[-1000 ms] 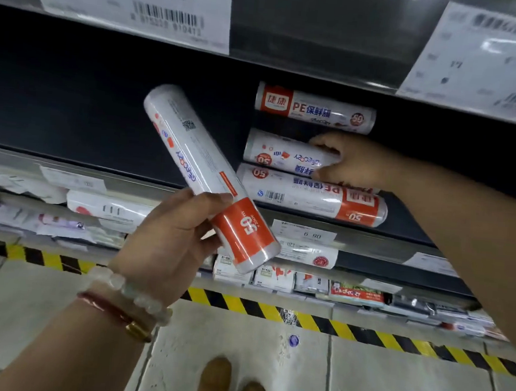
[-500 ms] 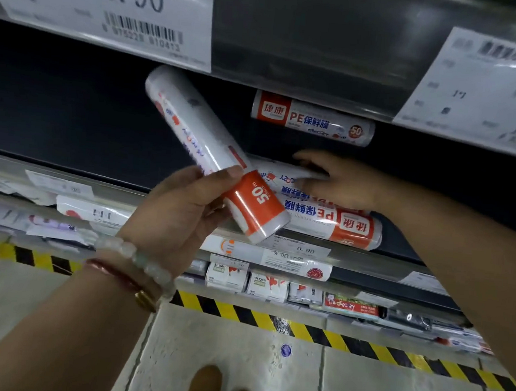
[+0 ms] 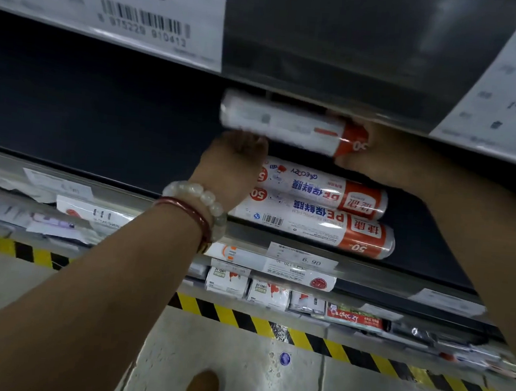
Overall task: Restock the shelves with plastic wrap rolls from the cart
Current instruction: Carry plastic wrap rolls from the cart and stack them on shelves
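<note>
A white plastic wrap roll (image 3: 283, 126) with an orange end lies level in the air, just under the upper shelf's edge, and looks motion-blurred. My left hand (image 3: 235, 159) holds it from below at its white left end. My right hand (image 3: 377, 155) grips its orange right end. Two more matching rolls lie side by side on the dark shelf (image 3: 101, 133) right beneath: the rear roll (image 3: 322, 188) and the front roll (image 3: 313, 227) against the shelf rail.
Large price tags (image 3: 160, 11) hang on the upper shelf's edge, close above the held roll. A small 6.90 label (image 3: 302, 257) sits on the rail. Lower shelves hold small boxes (image 3: 243, 283). Yellow-black tape (image 3: 241, 317) marks the floor by my shoes (image 3: 204, 388).
The roll swung from a slant in my left hand to level inside the shelf. My right hand left the stacked rolls and took its orange end. The view moved closer.
</note>
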